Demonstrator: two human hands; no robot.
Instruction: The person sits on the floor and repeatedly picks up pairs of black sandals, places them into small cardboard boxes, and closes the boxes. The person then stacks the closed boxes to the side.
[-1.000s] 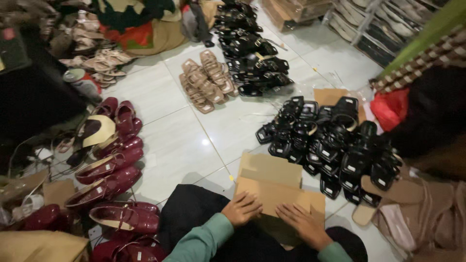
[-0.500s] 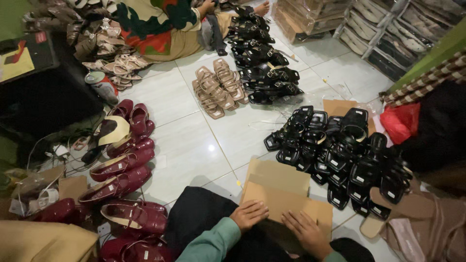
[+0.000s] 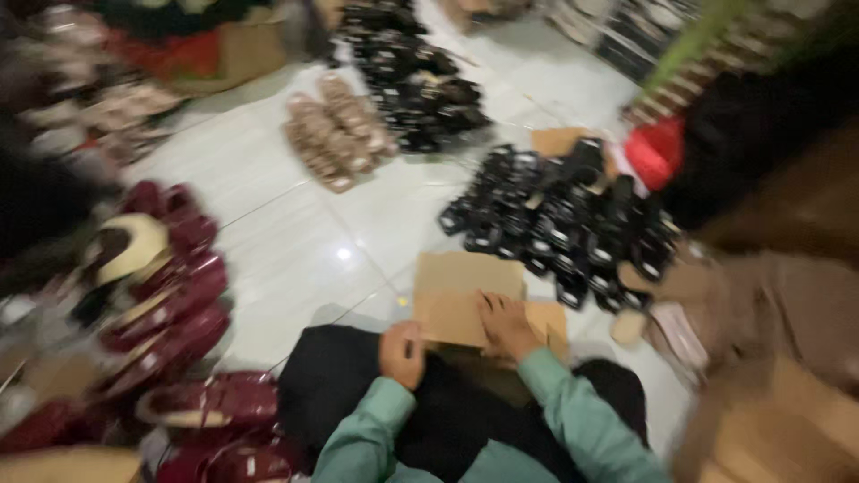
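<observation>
Head view, blurred throughout. Pale glossy tiled floor [image 3: 295, 241], bare in the middle, crowded around the edges. Dark red shoes [image 3: 170, 295] ranged along the left side, one cream-lined shoe [image 3: 134, 250] among them. Tan sandals [image 3: 340, 134] in a double row further back, just beside a heap of black sandals [image 3: 416, 80]. Second, larger heap of black sandals [image 3: 564, 219] at centre right, touching the far edge of the cardboard. Red bag [image 3: 658, 152] behind that heap; brown fabric and cardboard boxes [image 3: 778, 429] at the right. Flat brown cardboard box [image 3: 470, 300] lying on the floor directly ahead of the black-clad knees, near edge resting against the lap. Left hand [image 3: 403, 353], green sleeve, at the near left corner of the cardboard, fingers curled in narrowly, seemingly pinching the edge; blur too heavy to confirm the grip. Right hand [image 3: 508, 324], green sleeve, laid palm down on top of the cardboard, fingers stretched forward and slightly spread, pressing rather than grasping. Hands close together, not touching.
</observation>
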